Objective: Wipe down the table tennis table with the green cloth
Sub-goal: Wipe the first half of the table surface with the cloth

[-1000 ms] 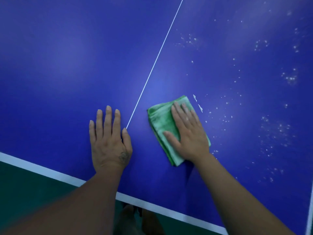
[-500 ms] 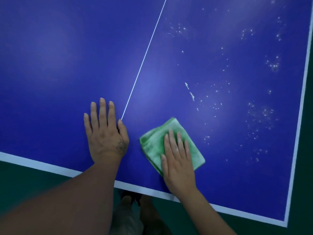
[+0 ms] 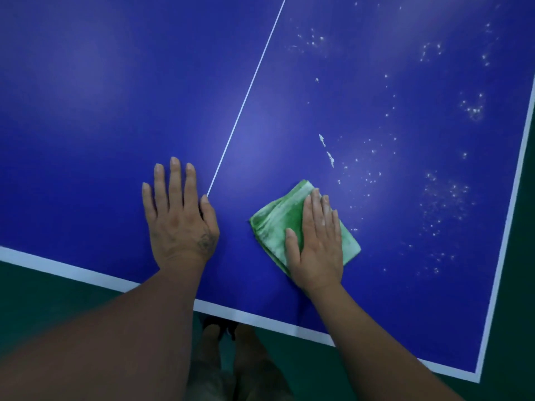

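The right hand [image 3: 317, 241] lay flat, fingers straight, pressing the folded green cloth [image 3: 278, 224] onto the blue desk [image 3: 115, 96] near its front edge — white specks [image 3: 445, 195] just beyond. The left hand [image 3: 181, 218] rested spread beside the centre line [image 3: 246, 99].

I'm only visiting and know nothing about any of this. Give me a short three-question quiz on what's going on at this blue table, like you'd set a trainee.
1. True or false: the right hand lies flat on the folded green cloth.
2. On which side of the thin white centre line of the blue table tennis table do the white specks lie? A) the person's left B) the person's right C) both sides equally
3. Fill in: the left hand rests flat on the bare ____, touching no cloth.

Key: 1 true; 2 B; 3 table.
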`<state>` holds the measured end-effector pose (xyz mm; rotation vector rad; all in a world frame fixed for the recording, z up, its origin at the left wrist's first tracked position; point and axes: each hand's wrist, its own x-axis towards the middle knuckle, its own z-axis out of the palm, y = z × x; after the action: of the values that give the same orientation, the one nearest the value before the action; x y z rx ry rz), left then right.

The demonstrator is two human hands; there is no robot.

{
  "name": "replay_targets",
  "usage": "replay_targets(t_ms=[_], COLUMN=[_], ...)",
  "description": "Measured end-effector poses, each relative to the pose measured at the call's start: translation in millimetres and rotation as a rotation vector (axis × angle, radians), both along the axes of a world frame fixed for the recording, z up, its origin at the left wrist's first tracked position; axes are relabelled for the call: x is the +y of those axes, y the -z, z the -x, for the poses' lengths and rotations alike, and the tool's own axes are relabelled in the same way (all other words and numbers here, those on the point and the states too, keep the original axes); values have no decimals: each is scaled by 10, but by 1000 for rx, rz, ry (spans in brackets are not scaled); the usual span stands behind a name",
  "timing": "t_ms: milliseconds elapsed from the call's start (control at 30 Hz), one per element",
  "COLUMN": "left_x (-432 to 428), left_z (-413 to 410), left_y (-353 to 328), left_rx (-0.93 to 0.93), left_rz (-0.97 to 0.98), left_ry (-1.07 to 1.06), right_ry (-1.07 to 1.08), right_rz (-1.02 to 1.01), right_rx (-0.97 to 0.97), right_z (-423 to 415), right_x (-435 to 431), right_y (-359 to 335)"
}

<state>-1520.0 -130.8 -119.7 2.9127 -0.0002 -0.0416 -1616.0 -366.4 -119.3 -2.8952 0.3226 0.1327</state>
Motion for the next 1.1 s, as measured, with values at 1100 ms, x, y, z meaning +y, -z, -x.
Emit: replay_targets(t_ms=[1100], left_x=[-497], left_z=[426], left_y=[129], left_rx=[34], left_rz=[-76], left_ry=[-19], right_ry=[-186], right_rz=[54], right_rx=[23], right_z=[467], right_x=[-1066], right_y=[-48])
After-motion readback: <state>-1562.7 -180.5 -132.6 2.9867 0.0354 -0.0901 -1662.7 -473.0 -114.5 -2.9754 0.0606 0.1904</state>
